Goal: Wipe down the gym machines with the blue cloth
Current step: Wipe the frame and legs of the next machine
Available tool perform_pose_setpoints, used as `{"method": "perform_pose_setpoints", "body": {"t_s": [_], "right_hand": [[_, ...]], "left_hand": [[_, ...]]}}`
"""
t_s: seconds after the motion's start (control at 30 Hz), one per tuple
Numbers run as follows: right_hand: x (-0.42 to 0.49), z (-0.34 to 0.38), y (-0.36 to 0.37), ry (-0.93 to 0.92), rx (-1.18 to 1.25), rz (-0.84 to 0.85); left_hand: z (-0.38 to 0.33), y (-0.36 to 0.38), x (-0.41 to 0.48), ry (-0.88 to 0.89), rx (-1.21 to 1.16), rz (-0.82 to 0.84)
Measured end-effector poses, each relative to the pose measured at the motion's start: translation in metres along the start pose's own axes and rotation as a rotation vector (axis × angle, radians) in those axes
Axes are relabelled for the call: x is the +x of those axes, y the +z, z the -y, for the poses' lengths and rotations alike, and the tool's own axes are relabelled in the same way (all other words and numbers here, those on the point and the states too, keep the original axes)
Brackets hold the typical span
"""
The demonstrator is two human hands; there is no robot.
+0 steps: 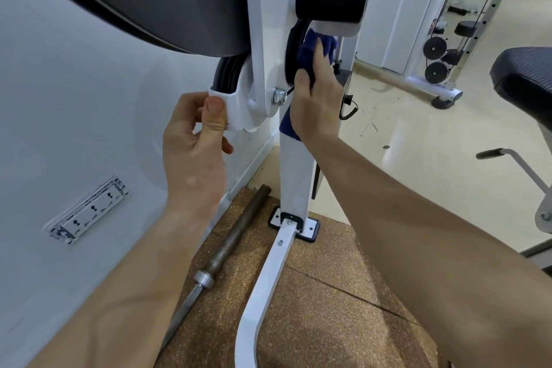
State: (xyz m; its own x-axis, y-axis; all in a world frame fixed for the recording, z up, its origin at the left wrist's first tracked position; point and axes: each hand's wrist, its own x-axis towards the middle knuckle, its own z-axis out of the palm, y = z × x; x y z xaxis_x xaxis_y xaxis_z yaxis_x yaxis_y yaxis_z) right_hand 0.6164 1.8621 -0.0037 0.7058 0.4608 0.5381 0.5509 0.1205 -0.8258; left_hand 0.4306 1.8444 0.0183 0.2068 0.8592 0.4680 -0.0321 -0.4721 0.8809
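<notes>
At left, pinches the white pulley guard with the left hand, thumb flat on its face; at centre, clasps the blue cloth in the right hand, pressing it against the black pulley wheel on the white upright; apparently mid-wipe on one machine; further right, likely leaves the cable machine and padded seat to do.

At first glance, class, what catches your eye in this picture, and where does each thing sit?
The right hand holds the blue cloth against a black pulley wheel at centre, on the white machine's upright. The left hand pinches a white guard just left of it. A rusty bar lies on the brown floor mat below, beside the wall.
</notes>
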Motion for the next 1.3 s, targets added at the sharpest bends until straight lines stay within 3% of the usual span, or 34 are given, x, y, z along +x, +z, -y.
{"method": "perform_pose_setpoints", "body": {"t_s": [0.37,0.6,0.87,1.03,1.2,1.3], "right_hand": [[0.001,-0.007,0.015,0.124,-0.013,-0.134],[0.017,0.008,0.0,-0.026,-0.07,-0.103],[-0.015,-0.012,-0.001,0.19,-0.068,-0.01],[0.012,0.014,-0.003,0.255,-0.02,-0.052],[-0.011,0.001,-0.007,0.263,-0.11,0.056],[0.011,0.013,-0.011,0.252,-0.119,0.004]], "left_hand": [[-0.002,-0.001,-0.003,-0.01,0.053,-0.027],[0.001,-0.001,-0.004,0.008,0.079,-0.043],[0.003,0.0,-0.003,0.028,0.085,-0.045],[0.002,0.002,-0.005,0.014,0.065,-0.071],[-0.001,0.002,-0.006,-0.028,0.042,-0.071],[-0.001,-0.002,-0.003,-0.043,0.049,-0.028]]}}
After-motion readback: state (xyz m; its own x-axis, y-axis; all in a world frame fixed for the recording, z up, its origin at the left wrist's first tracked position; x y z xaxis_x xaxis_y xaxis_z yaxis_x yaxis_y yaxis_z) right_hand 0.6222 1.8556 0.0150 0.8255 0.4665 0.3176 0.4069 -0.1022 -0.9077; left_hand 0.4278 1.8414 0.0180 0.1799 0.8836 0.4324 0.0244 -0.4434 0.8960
